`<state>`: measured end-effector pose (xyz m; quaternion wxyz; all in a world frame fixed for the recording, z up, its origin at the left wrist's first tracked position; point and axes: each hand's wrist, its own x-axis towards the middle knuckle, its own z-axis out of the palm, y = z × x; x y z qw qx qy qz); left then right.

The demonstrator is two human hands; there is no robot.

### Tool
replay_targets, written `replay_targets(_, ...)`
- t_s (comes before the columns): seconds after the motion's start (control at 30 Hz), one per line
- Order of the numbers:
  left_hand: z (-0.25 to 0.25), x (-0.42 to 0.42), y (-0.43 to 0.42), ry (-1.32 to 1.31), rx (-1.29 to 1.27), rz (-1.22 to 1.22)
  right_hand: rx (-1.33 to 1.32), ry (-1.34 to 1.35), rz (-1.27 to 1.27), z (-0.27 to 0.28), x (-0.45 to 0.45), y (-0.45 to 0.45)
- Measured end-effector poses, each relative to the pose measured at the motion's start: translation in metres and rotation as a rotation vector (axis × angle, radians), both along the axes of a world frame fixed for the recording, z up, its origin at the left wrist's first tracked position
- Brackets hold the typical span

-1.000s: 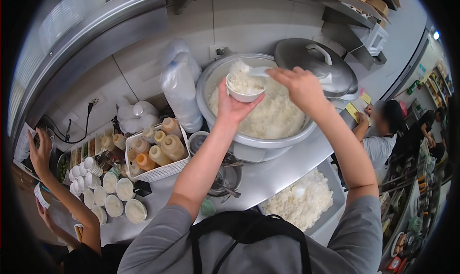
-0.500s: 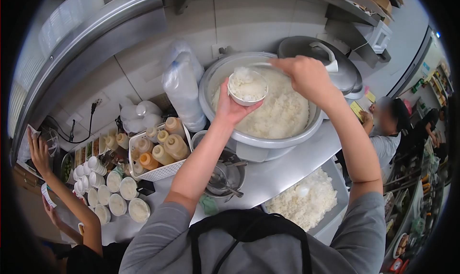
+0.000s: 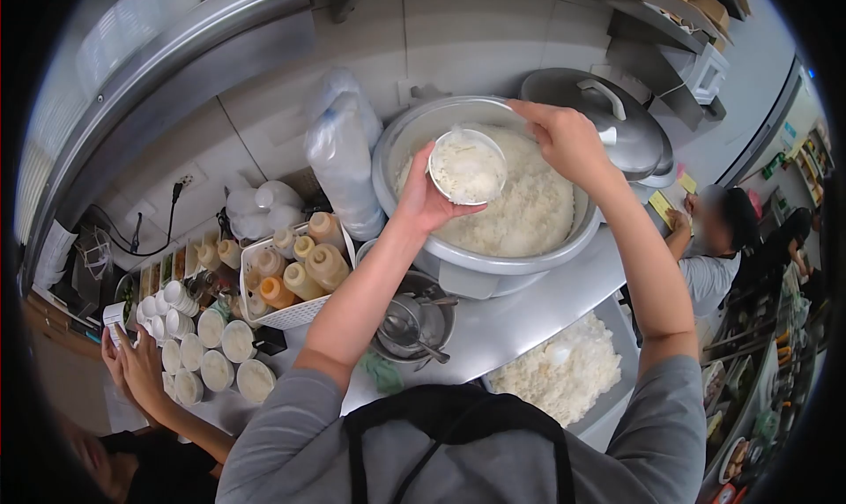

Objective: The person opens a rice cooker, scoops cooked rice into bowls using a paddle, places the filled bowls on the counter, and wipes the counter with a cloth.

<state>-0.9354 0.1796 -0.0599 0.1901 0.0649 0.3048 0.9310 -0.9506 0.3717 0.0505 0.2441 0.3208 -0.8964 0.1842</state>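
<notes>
My left hand is closed around a small white bowl filled with rice, held tilted above the large rice pot. My right hand is closed, to the right of the bowl and over the pot's far rim. A white handle end of a rice paddle sticks out behind that hand; its blade is hard to make out now. Cooked rice lies in the pot below both hands.
A metal lid leans behind the pot. Nearby are a sauce-bottle basket, a metal bowl of ladles, several rice-filled cups and a tub of rice. A co-worker's hands hold a paper slip at left; another person stands right.
The loose mound in the bowl now looks flatter and fuller, its opening turned more toward me. My right hand has shifted slightly right and down. The left co-worker's raised hand has come down to the slip.
</notes>
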Motion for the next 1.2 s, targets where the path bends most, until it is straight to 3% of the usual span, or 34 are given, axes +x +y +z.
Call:
replay_targets(0.1, 0.002, -0.001, -0.002, -0.002, -0.018, 0.024, 0.109, 0.169, 0.157, -0.022, -0.004, -0.003)
replay_targets(0.2, 0.004, -0.001, -0.01, 0.022, -0.022, 0.005, 0.129, 0.032, 0.241, -0.02, 0.008, 0.0)
replay_targets(0.3, 0.005, 0.002, -0.007, 0.027, -0.06, 0.018, 0.116, 0.02, 0.101, -0.005, 0.007, 0.0)
replay_targets(0.37, 0.004, 0.002, -0.004, 0.037, -0.056, 0.019, 0.079, 0.103, 0.169, -0.017, 0.002, -0.002)
replay_targets(0.63, 0.005, 0.006, -0.005, 0.0, -0.053, 0.127, 0.396, 0.356, 0.133, -0.03, 0.021, -0.018)
replay_targets(0.8, -0.003, 0.004, -0.007, -0.085, 0.283, -0.021, 0.244, 0.299, 0.202, -0.027, 0.015, -0.015)
replay_targets(0.87, -0.007, 0.008, -0.009, -0.091, 0.302, -0.039, 0.16, 0.241, 0.297, -0.03, 0.014, -0.019)
replay_targets(1.07, -0.01, 0.015, -0.009, -0.079, 0.292, -0.024, 0.243, 0.228, 0.231, -0.033, 0.007, -0.022)
replay_targets(1.13, -0.01, 0.019, -0.014, -0.088, 0.322, -0.007, 0.065, 0.099, 0.352, -0.029, 0.005, -0.02)
replay_targets(1.2, -0.005, 0.025, -0.021, -0.055, 0.353, -0.081, 0.104, 0.12, 0.407, -0.029, 0.008, -0.017)
